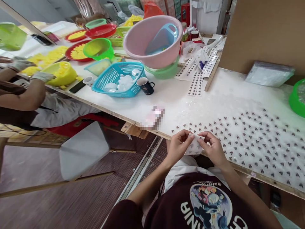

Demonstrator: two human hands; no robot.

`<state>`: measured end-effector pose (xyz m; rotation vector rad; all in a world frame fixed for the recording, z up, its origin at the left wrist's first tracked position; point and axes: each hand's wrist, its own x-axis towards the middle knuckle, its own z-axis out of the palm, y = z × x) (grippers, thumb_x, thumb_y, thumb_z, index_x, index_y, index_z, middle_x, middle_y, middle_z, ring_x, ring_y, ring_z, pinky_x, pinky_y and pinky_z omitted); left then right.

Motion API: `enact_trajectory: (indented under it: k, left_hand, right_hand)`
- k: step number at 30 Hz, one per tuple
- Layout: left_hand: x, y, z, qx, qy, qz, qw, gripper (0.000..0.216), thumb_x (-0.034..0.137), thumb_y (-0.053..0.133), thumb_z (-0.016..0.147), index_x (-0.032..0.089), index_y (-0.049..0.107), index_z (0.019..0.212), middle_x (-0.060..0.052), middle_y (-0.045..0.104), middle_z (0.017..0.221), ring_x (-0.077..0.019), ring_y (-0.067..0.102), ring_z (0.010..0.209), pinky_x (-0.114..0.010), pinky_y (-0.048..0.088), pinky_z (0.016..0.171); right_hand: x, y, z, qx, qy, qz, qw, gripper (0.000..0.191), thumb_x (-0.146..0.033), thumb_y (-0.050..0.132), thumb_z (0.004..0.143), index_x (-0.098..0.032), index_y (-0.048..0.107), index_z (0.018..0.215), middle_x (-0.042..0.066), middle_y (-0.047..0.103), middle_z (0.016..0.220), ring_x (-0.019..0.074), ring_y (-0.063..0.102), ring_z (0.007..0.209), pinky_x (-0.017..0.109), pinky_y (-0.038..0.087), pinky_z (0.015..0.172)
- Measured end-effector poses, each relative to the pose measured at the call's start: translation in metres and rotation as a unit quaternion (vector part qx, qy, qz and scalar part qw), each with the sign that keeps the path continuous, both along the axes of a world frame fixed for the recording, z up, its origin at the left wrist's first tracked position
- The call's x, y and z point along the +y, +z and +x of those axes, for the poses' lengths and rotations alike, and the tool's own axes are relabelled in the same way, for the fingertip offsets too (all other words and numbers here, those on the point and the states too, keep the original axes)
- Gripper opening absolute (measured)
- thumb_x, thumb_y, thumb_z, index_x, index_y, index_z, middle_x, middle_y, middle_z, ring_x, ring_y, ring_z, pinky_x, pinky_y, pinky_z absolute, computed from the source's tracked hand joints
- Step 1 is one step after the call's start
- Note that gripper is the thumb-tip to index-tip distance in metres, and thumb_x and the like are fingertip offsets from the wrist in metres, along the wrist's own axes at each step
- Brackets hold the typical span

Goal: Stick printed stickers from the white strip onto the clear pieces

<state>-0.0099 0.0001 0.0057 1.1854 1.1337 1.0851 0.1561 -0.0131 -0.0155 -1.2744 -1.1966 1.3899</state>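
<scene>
Between my hands is a small white sticker sheet (194,148) with dark printed marks, held at the table's front edge. My left hand (180,143) pinches its upper left corner between thumb and fingers. At the upper right corner, my right hand (212,147) is closed in a pinch on the same sheet. Whether a single sticker is lifted between the fingertips is too small to tell. Many small dark stickers on clear pieces (252,136) lie spread in rows over the white table (176,101), beyond and to the right of my hands.
A pixelated pink item (153,118) lies left of my hands, near a dark mug (145,86) and a blue basket (116,79) of white pieces. Behind stand a pink basin (135,44) and more sticker sheets (196,82). At left, a gloved co-worker's hand (43,77) touches a yellow bowl (64,78).
</scene>
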Motion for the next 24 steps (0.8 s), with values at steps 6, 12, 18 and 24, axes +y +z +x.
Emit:
enact_trajectory:
  k: [6,12,18,24]
  left_hand:
    - [-0.002,0.001,0.003,0.000,0.023,-0.053,0.998,0.041,0.050,0.077,0.077,0.015,0.059,0.069,0.003,0.051,0.060,-0.0081,0.042,0.054,-0.020,0.032,0.050]
    - [-0.011,0.023,-0.003,0.038,0.026,-0.058,0.997,0.041,0.050,0.074,0.080,0.015,0.058,0.066,0.004,0.047,0.056,-0.0078,0.037,0.052,-0.020,0.026,0.047]
    - [-0.021,0.035,-0.029,0.080,0.054,-0.069,0.993,0.039,0.048,0.075,0.078,0.015,0.058,0.067,0.003,0.049,0.057,-0.0080,0.040,0.052,-0.019,0.029,0.046]
    - [-0.040,0.051,-0.077,0.137,0.160,-0.107,0.972,0.036,0.046,0.075,0.078,0.017,0.057,0.070,0.004,0.051,0.057,-0.0083,0.042,0.049,-0.018,0.033,0.044]
  right_hand:
    - [-0.002,0.004,0.011,-0.050,0.011,0.032,0.998,0.028,-0.046,0.064,0.090,-0.020,0.065,0.081,0.001,0.061,0.073,0.0154,0.053,0.068,0.027,0.046,0.065]
    - [-0.009,0.016,0.009,-0.038,0.032,0.039,0.998,0.021,-0.041,0.064,0.091,-0.021,0.068,0.090,0.001,0.065,0.079,0.0160,0.057,0.071,0.028,0.049,0.066]
    - [-0.005,0.021,-0.015,-0.104,0.048,0.227,0.967,0.007,-0.027,0.064,0.093,-0.024,0.070,0.093,0.004,0.068,0.090,0.0188,0.061,0.084,0.033,0.050,0.075]
    - [-0.004,0.026,-0.042,-0.059,0.075,0.332,0.938,0.007,-0.021,0.062,0.093,-0.025,0.069,0.093,0.004,0.063,0.087,0.0203,0.062,0.089,0.034,0.052,0.077]
